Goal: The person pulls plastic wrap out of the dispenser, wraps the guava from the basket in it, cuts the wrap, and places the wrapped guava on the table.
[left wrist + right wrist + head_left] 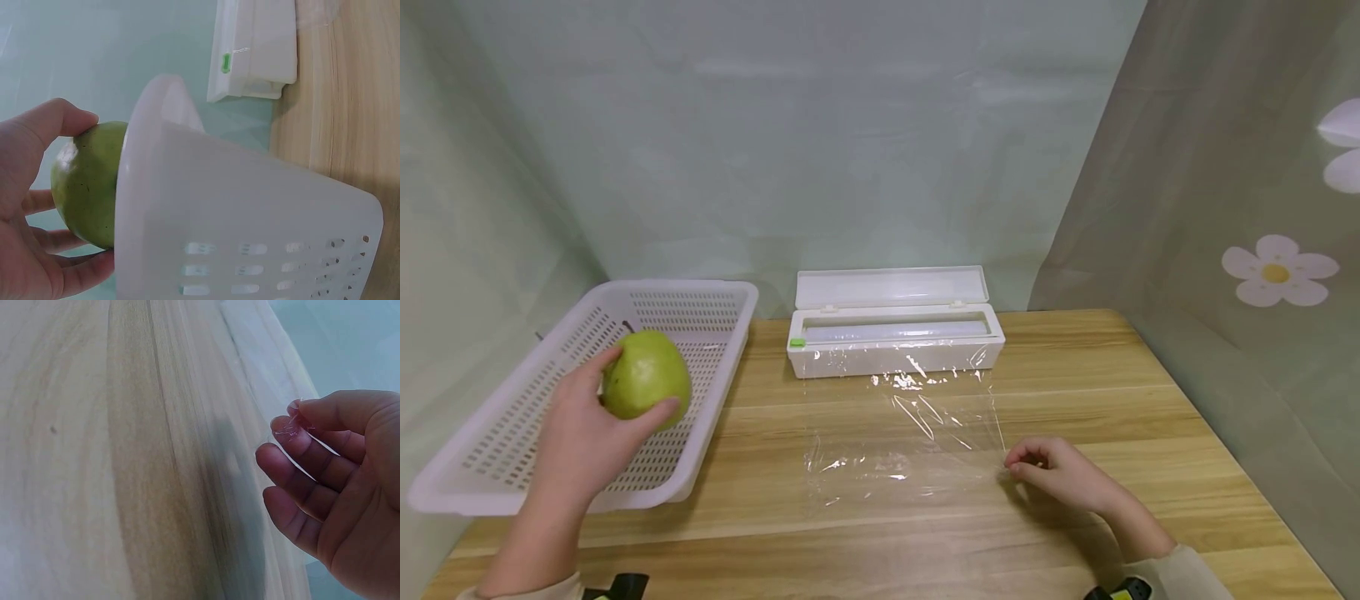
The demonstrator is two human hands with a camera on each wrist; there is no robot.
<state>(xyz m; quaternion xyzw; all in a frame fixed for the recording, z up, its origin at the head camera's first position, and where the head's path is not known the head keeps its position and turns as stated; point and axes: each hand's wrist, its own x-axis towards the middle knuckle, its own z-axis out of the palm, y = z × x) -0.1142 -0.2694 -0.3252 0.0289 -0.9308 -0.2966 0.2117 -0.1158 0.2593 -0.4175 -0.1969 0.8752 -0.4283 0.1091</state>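
You get soft, slightly dim light in the head view, source out of frame. Glare streaks the cling film [910,429] in front of the white box [895,342]. Your right hand [1067,479] casts a soft shadow on the table [1120,392], front-right of the box; the curtain [1180,183] right of the box runs darker. Your left wrist view's cool, with a highlight on the green fruit [84,187]. Right wrist view: hand dim, wood grain soft.

"What's your count?"
"I see one green fruit [647,375], one basket [677,286], one wrap dispenser [891,313], one film sheet [895,442], one bench [1112,383]."
"And printed flowers [1276,272]?"
"Two, one partly in frame."
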